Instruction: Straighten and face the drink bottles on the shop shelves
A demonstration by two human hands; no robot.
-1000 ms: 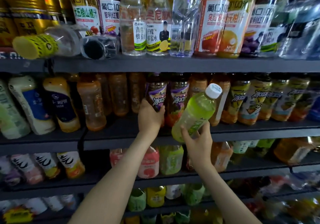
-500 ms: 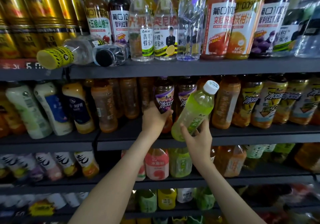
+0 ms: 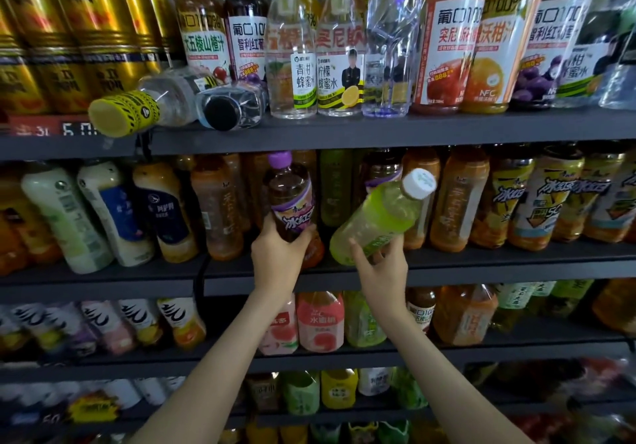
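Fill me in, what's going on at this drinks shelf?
A person is tidying the shop's drink shelves with both hands. The left hand grips a dark purple-capped bottle upright at the front of the second shelf. The right hand holds a green bottle by its base, tilted with its white cap up and to the right. On the top shelf, a yellow-capped bottle and a black-capped bottle lie on their sides, not yet straightened.

**Covered, cropped, blurred**

The left hand point(image 3: 278, 258) covers the purple-cap bottle's point(image 3: 290, 199) base; the right hand point(image 3: 382, 270) hides part of the green bottle's point(image 3: 375, 218) label; the top edge crops the cans point(image 3: 69, 30); bottles point(image 3: 103, 323) at the third shelf's point(image 3: 344, 358) left end blur, labels unreadable.
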